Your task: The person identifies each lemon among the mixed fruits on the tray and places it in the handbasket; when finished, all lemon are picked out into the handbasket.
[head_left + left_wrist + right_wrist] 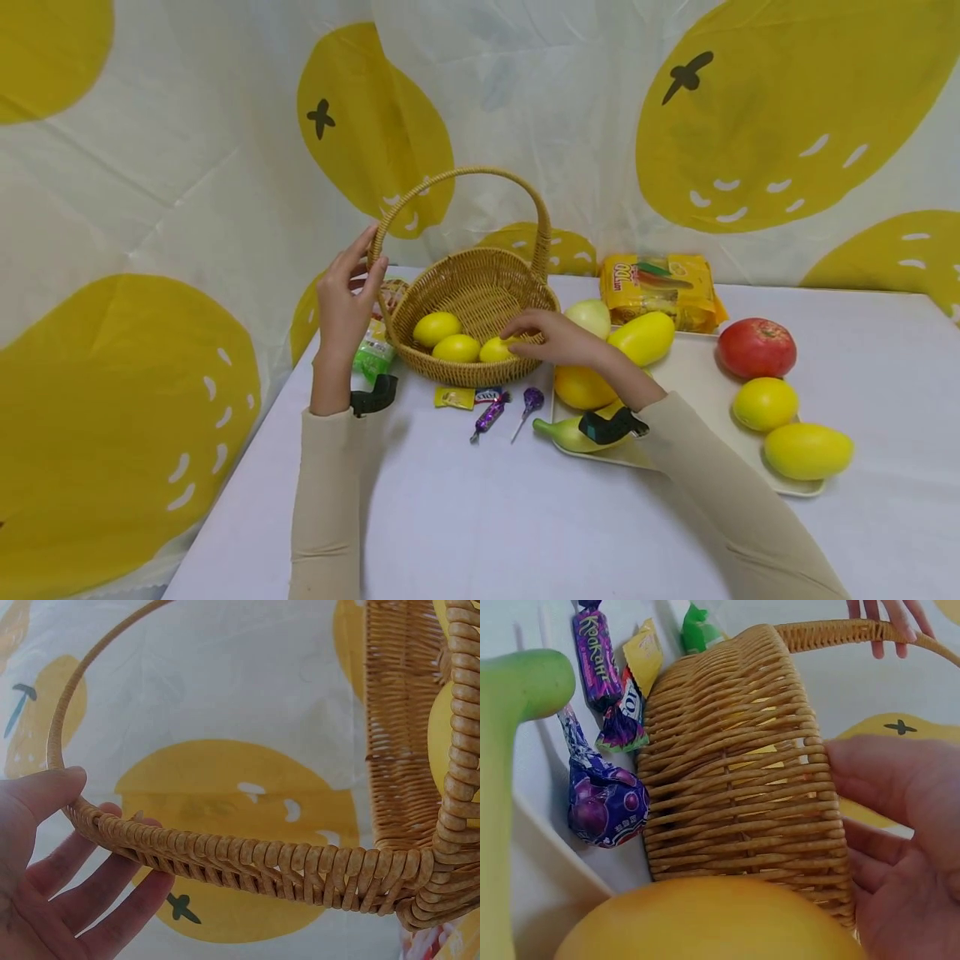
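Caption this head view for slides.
Left hand holds a tan wicker basket by its arched handle; right hand at yellow oval fruit inside.

Yellow fruit (493, 351) partly hidden by one of the hands (551, 337), basket handle (247, 855) cropped in left wrist view

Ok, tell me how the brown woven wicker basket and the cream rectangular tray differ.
The brown wicker basket is rounded and deep; the cream rectangular tray is flat and shallow. The left hand holds the basket's arched handle; neither hand holds the tray. Both bear yellow fruit.
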Demonstrator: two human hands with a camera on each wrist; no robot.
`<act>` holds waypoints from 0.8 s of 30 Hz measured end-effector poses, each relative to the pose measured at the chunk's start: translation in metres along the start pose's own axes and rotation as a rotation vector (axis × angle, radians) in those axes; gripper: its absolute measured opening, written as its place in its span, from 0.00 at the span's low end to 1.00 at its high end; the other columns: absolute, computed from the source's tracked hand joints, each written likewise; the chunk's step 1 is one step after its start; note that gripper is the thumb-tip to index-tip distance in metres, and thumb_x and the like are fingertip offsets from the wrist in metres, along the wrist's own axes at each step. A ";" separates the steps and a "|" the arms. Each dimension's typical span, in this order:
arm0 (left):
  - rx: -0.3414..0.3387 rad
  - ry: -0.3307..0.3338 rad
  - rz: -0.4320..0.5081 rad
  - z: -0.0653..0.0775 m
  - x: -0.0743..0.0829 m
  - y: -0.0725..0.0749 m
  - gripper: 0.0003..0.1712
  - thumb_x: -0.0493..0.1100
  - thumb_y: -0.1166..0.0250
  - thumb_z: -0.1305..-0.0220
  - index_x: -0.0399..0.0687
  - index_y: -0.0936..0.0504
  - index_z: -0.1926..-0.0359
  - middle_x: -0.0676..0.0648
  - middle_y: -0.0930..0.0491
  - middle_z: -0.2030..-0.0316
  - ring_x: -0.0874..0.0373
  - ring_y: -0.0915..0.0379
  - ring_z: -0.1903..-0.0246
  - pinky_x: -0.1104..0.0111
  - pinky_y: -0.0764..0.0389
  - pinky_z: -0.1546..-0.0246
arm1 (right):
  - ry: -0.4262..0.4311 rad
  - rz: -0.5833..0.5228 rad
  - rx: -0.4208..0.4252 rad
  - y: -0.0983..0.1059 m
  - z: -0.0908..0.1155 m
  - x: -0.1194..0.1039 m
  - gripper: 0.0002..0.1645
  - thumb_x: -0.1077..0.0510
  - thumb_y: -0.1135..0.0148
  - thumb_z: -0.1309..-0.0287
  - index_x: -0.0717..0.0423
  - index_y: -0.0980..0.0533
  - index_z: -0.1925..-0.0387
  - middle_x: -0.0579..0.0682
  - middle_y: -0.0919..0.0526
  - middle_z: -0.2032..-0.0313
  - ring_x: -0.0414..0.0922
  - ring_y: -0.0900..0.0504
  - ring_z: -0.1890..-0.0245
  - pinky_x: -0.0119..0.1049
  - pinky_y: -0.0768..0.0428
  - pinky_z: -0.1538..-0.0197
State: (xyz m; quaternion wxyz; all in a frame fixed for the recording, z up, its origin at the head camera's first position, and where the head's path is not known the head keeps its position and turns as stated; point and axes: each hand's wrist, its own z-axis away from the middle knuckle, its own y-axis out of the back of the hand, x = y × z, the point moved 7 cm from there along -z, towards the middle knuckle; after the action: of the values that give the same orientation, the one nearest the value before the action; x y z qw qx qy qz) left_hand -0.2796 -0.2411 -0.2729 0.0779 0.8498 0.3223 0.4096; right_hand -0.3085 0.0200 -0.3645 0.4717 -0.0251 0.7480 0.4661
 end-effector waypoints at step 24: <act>0.010 -0.003 -0.007 0.000 0.000 0.001 0.25 0.45 0.39 0.31 0.62 0.27 0.33 0.44 0.20 0.48 0.53 0.21 0.52 0.70 0.18 0.54 | 0.126 -0.127 -0.007 0.041 0.093 -0.007 0.14 0.64 0.40 0.35 0.61 0.22 0.48 0.54 0.19 0.48 0.48 0.23 0.47 0.36 0.22 0.44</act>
State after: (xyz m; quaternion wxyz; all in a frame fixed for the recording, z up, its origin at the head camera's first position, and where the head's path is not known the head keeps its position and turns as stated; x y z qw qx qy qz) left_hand -0.2797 -0.2419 -0.2727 0.0754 0.8497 0.3271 0.4065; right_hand -0.2609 0.1070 -0.3431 0.4522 -0.1036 0.7715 0.4355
